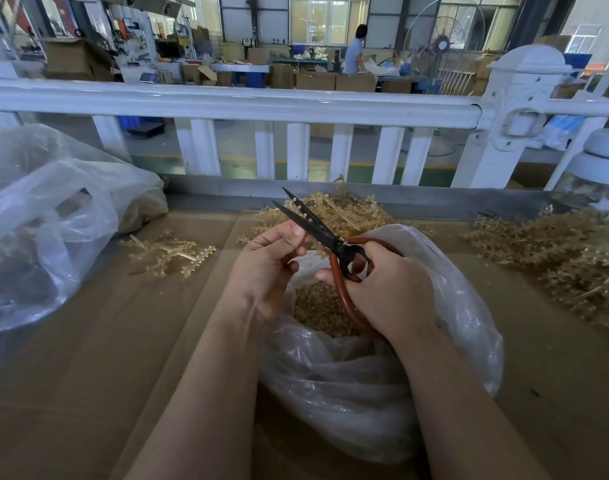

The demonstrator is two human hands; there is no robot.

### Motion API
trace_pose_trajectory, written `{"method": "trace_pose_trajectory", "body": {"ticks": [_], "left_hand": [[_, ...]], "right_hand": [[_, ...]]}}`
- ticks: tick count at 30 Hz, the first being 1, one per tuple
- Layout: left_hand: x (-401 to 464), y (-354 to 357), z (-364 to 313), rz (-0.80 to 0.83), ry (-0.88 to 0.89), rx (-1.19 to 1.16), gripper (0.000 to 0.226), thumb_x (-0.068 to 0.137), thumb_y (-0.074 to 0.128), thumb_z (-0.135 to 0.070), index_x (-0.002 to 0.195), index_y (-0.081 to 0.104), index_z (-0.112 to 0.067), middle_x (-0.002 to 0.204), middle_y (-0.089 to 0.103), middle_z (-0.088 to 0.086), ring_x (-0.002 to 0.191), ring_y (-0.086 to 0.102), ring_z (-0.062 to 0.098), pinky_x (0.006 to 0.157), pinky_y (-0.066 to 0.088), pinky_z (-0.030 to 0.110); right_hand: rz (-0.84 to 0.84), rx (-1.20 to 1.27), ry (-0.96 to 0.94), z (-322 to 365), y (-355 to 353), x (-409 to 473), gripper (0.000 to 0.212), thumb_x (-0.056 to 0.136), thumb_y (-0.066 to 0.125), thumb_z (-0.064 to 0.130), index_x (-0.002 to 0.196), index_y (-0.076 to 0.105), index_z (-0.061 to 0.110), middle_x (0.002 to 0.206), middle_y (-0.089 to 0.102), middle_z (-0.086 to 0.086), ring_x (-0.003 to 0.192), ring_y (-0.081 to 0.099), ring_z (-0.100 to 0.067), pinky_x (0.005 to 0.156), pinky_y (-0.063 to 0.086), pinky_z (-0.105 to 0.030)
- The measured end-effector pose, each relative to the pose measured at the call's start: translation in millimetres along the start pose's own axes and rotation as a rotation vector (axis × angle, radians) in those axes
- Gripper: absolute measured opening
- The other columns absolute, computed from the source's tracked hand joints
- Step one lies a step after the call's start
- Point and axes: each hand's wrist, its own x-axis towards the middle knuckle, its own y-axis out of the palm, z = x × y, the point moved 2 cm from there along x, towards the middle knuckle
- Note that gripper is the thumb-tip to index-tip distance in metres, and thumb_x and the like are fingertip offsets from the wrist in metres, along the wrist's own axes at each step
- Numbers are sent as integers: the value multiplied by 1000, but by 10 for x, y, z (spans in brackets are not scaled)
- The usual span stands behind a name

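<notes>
I see scissors (pixel 313 227) in my right hand (pixel 393 292), black blades, red-brown handles; tan sprig (pixel 292 205) in my left hand (pixel 265 268); clear bag (pixel 348 386) beneath.

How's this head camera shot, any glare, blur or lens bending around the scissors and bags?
Head view: scissors are sharp; the white railing bows from wide-angle distortion; the near plastic bag shows soft sheen, not hard glare; far windows are bright; shadows faint.
</notes>
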Motion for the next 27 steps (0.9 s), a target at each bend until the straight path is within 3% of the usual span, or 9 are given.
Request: {"method": "trace_pose_trajectory", "body": {"ticks": [4, 8, 14, 17, 20, 27], "left_hand": [[-3, 3, 5, -4, 21, 12, 9, 75, 68, -16, 82, 64, -16, 67, 61, -7, 62, 46, 5, 59, 33, 21], [-4, 15, -6, -21, 69, 39, 11, 72, 67, -16, 83, 64, -14, 66, 62, -6, 63, 46, 6, 59, 32, 23], [-18, 18, -9, -13, 106, 163, 3, 83, 64, -12, 84, 66, -14, 75, 63, -1, 66, 46, 8, 64, 33, 26], [-35, 17, -24, -7, 115, 169, 3, 82, 65, -13, 84, 66, -15, 75, 64, -2, 66, 47, 7, 65, 33, 26], [-49, 24, -45, 26, 132, 152, 5, 77, 67, -16, 81, 64, -16, 72, 63, -3, 67, 50, 8, 65, 35, 25], [-41, 28, -61, -21, 204, 66, 26, 95, 53, 1, 78, 66, -14, 72, 61, 7, 62, 57, 10, 57, 48, 19]], "right_hand": [[-7, 9, 9, -7, 6, 2, 75, 70, 37, 93, 74, 62, 23, 66, 60, 15, 60, 56, -5, 59, 53, -24], [-16, -10, 21, -24, 15, -3, 65, 73, 47, 88, 76, 61, 25, 66, 53, 19, 59, 52, -3, 57, 49, -20], [-53, -5, 18, -27, 7, -9, 56, 74, 49, 87, 74, 52, 31, 63, 48, 22, 54, 42, 8, 52, 30, -8], [-60, -2, 3, -45, 33, -16, 57, 75, 52, 85, 73, 56, 28, 62, 51, 20, 54, 47, 2, 52, 36, -10], [-53, -1, 15, -49, 27, -12, 59, 74, 50, 87, 74, 57, 29, 63, 54, 19, 56, 49, 2, 54, 33, -6], [-23, -24, 27, -48, 9, 2, 63, 72, 45, 90, 72, 56, 28, 61, 54, 19, 55, 49, 3, 51, 36, -9]]}}
